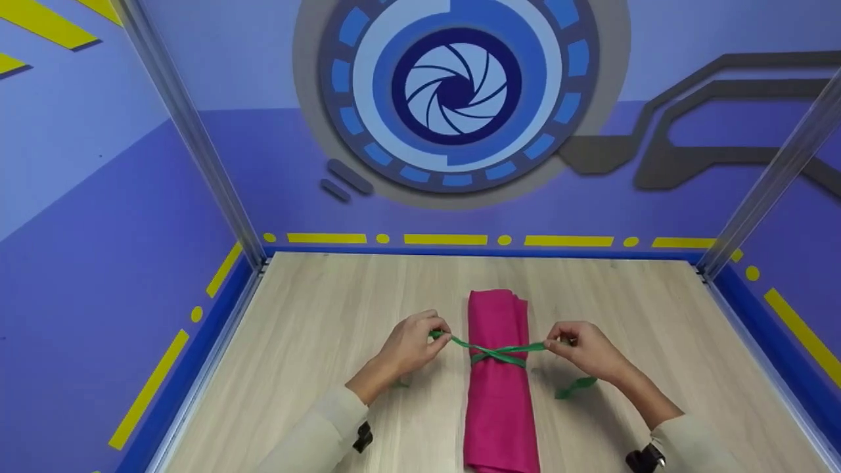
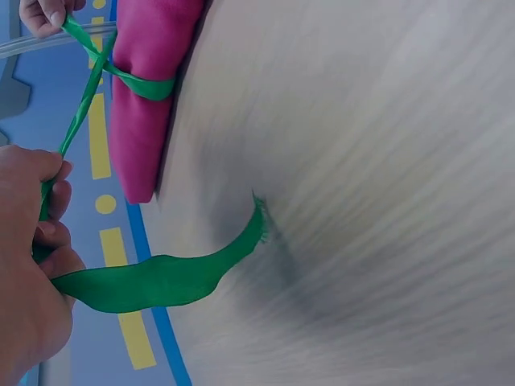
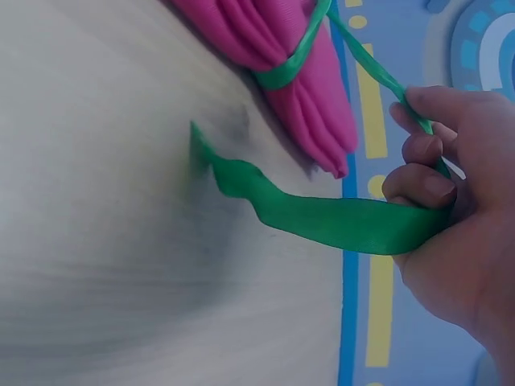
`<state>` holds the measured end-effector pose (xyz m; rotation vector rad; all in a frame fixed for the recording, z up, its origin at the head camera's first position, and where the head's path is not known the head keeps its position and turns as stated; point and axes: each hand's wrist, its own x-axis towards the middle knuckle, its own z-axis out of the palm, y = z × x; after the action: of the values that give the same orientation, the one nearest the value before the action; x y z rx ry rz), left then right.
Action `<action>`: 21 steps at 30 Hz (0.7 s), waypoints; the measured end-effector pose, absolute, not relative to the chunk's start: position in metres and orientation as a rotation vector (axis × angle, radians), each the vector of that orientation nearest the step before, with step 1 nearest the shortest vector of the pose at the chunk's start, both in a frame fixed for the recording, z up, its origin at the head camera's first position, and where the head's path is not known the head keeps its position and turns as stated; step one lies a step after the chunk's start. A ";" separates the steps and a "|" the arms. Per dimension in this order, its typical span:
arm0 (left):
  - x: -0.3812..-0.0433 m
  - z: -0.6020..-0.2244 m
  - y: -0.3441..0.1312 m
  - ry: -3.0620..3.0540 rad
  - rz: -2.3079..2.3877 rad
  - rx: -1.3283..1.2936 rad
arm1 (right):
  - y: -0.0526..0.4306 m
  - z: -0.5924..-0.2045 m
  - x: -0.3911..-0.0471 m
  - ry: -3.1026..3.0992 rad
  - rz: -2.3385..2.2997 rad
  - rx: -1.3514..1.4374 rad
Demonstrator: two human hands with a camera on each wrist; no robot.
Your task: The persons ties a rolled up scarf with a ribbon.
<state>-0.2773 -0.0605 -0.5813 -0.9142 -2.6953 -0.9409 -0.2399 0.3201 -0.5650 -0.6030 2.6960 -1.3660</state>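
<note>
A rolled magenta cloth lies lengthwise on the wooden table. Round its middle runs a green ribbon, whose two ends cross on top of the roll. To the left of the cloth, my left hand pinches one end, drawn out from the crossing. On the other side my right hand pinches the opposite end. Past my left fingers a loose ribbon tail hangs toward the table. A second tail trails out of my right hand, its tip low over the tabletop.
The pale wooden tabletop is bounded by a blue patterned back wall and side walls. Metal posts stand at the back corners. Dark clips sit at both sleeve cuffs.
</note>
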 end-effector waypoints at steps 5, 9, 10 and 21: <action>-0.280 -0.594 -0.071 -2.739 -0.926 -0.869 | 0.330 -0.572 -0.237 2.736 -1.287 -0.565; -0.282 -0.605 -0.079 -2.771 -0.901 -0.839 | 0.339 -0.580 -0.235 2.753 -1.252 -0.571; -0.283 -0.607 -0.080 -2.776 -0.899 -0.830 | 0.341 -0.582 -0.234 2.757 -1.240 -0.573; -0.280 -0.625 -0.088 -2.888 -0.979 -0.610 | 0.361 -0.596 -0.231 2.673 -1.188 -0.584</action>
<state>-0.2798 -0.0881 -0.6249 -0.6103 -2.8882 -0.9786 -0.2306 0.3607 -0.5963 -0.5841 2.6727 -1.1879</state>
